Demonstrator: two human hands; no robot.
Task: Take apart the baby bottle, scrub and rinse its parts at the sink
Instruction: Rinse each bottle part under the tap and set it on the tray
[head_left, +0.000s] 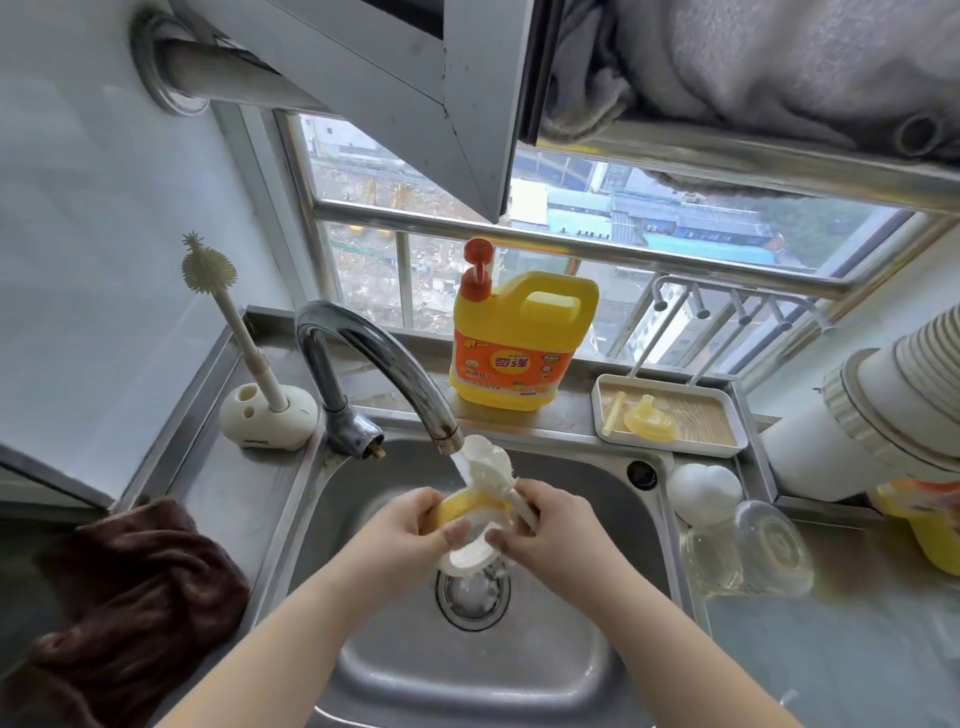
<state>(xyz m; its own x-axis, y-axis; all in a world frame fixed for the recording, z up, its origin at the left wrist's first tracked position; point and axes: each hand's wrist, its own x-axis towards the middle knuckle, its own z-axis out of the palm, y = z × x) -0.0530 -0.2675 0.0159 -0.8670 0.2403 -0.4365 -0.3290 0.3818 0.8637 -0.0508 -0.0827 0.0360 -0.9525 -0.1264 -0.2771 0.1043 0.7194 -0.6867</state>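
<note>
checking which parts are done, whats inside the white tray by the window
A yellow silicone nipple and a pale yellow straw lie in the white rectangular tray; nothing there is covered.

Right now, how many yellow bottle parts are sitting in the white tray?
2. A yellow straw lies at the left end of the white tray, and a yellow spout piece sits just right of it. Nothing else shows in the tray.

A yellow detergent jug with a red pump stands on the ledge by the window. A brown towel lies left of the sink, and a stack of paper cups lies at the right.
</note>
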